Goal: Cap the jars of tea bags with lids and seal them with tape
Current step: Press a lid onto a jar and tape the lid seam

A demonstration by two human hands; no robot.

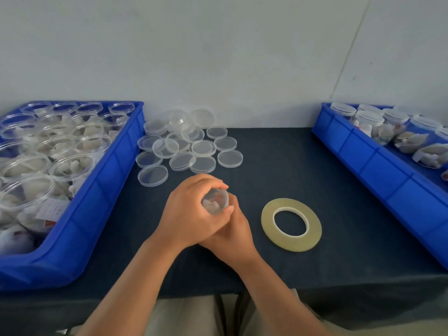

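Note:
A clear jar of tea bags (215,200) with a clear lid on top sits between both my hands at the table's middle. My left hand (191,209) wraps over it from the left, fingers curled round its far side. My right hand (230,229) grips it from below and the right, partly under my left hand. A roll of clear yellowish tape (291,224) lies flat just right of my hands. Several loose clear lids (189,146) lie piled behind my hands.
A blue bin (80,229) at the left holds several open jars of tea bags (31,170). A second blue bin (378,166) at the right holds several capped jars (392,122). Dark cloth (315,170) covers the table; a white wall stands behind.

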